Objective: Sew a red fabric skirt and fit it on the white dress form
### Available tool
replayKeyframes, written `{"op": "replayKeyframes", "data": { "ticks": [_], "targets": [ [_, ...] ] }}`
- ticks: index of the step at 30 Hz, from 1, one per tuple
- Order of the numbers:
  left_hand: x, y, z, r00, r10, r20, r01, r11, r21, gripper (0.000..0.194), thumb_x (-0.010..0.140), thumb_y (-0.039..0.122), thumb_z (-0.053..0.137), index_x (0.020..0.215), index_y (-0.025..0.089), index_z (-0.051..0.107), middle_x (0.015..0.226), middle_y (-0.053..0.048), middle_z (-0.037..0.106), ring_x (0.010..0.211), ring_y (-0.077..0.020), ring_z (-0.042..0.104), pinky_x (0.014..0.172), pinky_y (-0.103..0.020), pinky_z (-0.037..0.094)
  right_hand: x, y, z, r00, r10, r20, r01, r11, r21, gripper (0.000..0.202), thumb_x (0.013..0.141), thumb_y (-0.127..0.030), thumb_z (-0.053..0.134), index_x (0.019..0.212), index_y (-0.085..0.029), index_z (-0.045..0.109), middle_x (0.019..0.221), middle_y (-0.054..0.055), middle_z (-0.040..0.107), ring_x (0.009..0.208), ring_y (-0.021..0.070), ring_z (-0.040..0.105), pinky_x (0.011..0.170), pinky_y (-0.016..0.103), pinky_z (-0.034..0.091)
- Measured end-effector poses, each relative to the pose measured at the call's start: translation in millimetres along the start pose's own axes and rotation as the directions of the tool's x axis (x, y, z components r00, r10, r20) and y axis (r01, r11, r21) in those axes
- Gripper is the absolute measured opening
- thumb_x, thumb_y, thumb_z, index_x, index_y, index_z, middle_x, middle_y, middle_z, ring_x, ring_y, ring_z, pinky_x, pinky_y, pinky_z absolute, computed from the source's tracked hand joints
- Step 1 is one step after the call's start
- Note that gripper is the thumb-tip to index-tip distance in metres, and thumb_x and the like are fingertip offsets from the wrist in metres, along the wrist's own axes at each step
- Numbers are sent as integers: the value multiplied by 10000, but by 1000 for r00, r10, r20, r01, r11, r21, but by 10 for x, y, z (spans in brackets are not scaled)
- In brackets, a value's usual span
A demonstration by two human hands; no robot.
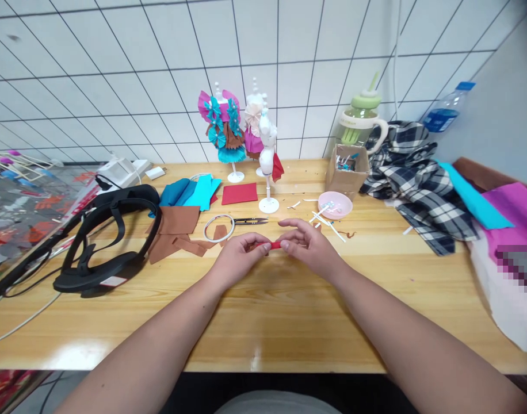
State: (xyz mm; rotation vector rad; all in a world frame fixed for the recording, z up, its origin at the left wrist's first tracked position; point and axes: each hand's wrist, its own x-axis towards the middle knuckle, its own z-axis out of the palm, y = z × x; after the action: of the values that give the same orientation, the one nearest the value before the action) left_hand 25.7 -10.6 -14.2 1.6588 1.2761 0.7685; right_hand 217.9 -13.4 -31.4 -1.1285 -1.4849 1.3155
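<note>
Between my two hands, just above the tabletop, is a small narrow piece of red crepe paper [275, 245]. My left hand [245, 256] pinches its left end between thumb and fingers. The thumb and a finger of my right hand [309, 248] close on the right end, with the other fingers lifted and curved. Beyond my hands lie a pair of small dark snips [251, 221] and a white ring [219, 229]. A white miniature dress form [268, 144] stands behind them, with a red piece [278, 167] at its side.
Brown sheets [175, 221], teal sheets [190, 191] and a red sheet [240, 194] lie left of centre. A black headset [108, 241] rests further left. Decorated dress forms [224, 126] stand behind. To the right are a pink dish [335, 203], cardboard box [347, 172], jug [362, 121] and plaid cloth [412, 172].
</note>
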Motion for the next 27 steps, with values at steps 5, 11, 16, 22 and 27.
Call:
{"op": "replayKeyframes", "data": {
  "ticks": [5,11,16,22,27],
  "targets": [
    [0,17,-10,1000,-15,18,14,997,72,274,801,424,626,866,172,712,833,-44,739,738,-178,657,668,-271,502,33,47,-7,998,18,-56,-21,998,-55,339,776,-290,605,1100,-194,580,730,-19,635,579,105,559,579,248,460],
    [23,-50,-8,1000,26,-16,-22,982,188,242,823,387,601,891,185,716,924,-60,737,841,-203,668,767,-316,518,60,84,-80,994,-63,-89,27,936,-352,254,808,-286,581,1039,-192,627,851,19,691,623,112,569,622,266,446],
    [46,-106,-54,978,205,29,-196,874,445,349,815,428,614,1076,209,686,1094,-87,692,1049,-253,611,915,-385,473,36,95,-39,997,-65,40,76,869,-489,339,811,-287,627,1140,-213,597,917,13,716,647,118,565,657,277,453],
    [58,-155,-633,962,61,-265,201,501,842,317,848,376,506,1088,255,673,1139,-124,657,1109,-359,538,873,-488,435,77,106,-141,973,-202,-108,98,792,-603,325,812,-188,591,1136,-198,612,1007,44,698,735,143,573,749,315,459],
    [62,-241,-800,969,-103,-224,246,412,877,252,821,373,496,940,268,692,1109,-116,677,1096,-361,548,843,-488,416,51,108,-146,960,-255,113,268,728,-632,345,756,-210,678,1098,-209,638,1112,68,660,1042,218,575,925,387,434]
  ]
}}
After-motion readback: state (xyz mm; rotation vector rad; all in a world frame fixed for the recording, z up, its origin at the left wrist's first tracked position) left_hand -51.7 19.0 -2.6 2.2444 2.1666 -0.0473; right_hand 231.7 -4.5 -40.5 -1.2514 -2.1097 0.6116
